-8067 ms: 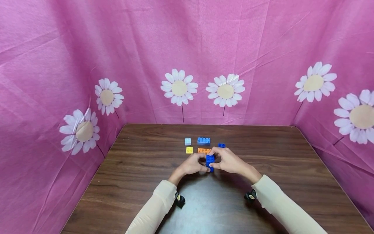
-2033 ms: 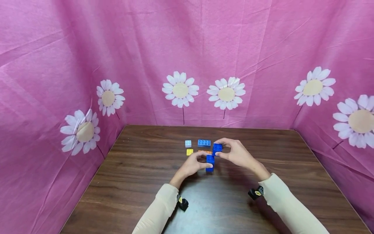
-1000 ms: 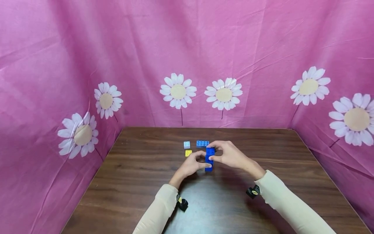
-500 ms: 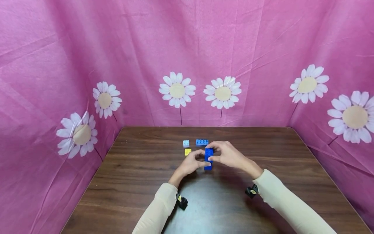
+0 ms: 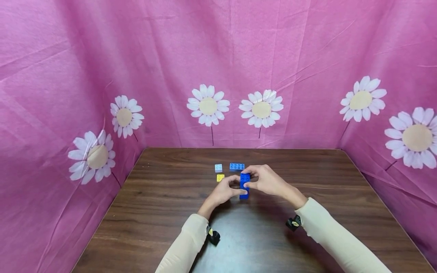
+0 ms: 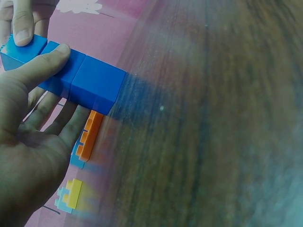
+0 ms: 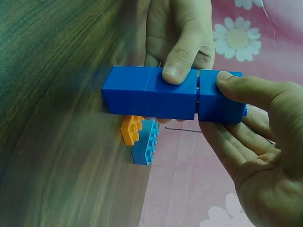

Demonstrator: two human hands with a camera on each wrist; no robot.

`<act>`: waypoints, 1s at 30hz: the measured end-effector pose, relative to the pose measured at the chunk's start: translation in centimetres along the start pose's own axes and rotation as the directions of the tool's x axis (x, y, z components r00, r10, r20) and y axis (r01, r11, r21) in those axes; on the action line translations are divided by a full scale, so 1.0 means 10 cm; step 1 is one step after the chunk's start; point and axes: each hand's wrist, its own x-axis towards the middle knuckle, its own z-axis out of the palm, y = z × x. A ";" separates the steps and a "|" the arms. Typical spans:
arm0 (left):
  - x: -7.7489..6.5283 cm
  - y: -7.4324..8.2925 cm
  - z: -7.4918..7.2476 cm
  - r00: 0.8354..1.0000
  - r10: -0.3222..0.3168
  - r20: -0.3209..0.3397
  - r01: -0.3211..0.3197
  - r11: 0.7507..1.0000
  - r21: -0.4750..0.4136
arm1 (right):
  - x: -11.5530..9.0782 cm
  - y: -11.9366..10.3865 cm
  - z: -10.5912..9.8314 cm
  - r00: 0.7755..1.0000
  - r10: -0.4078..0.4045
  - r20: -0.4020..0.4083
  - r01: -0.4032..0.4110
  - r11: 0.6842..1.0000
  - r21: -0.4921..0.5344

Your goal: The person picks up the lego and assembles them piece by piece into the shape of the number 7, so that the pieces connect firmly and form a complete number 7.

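A tower of dark blue toy building bricks stands upright on the table, two bricks pressed together with a third on top. My left hand grips the middle part, its thumb across the middle brick. My right hand pinches the top blue brick between thumb and fingers. In the right wrist view a thin gap with studs shows between the top brick and the middle one. Behind the tower lies an orange brick, hidden by my hands in the head view.
Beyond the hands lie a long light blue brick, a pale blue square brick and a yellow square brick. The brown wooden table ends at a pink flowered cloth at the back and sides.
Since two seconds ago my right hand has brought the third blue brick leftward onto the two-brick tower. Earlier that brick lay at the back right. My left hand has kept its grip.
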 end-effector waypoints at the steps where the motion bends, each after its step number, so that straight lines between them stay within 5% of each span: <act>1: 0.00 0.00 0.00 1.000 0.002 0.000 -0.002 1.000 -0.001 | 0.00 0.00 0.00 1.000 0.005 0.002 -0.005 1.000 0.001; 8: 0.02 0.00 0.00 1.000 0.018 0.000 -0.018 0.998 -0.053 | 0.04 0.00 0.01 1.000 0.002 -0.008 -0.002 1.000 0.007; 30: 0.01 0.00 -0.01 1.000 -0.022 0.007 0.022 0.999 -0.029 | 0.05 0.04 0.06 0.999 0.036 -0.005 -0.035 0.997 0.071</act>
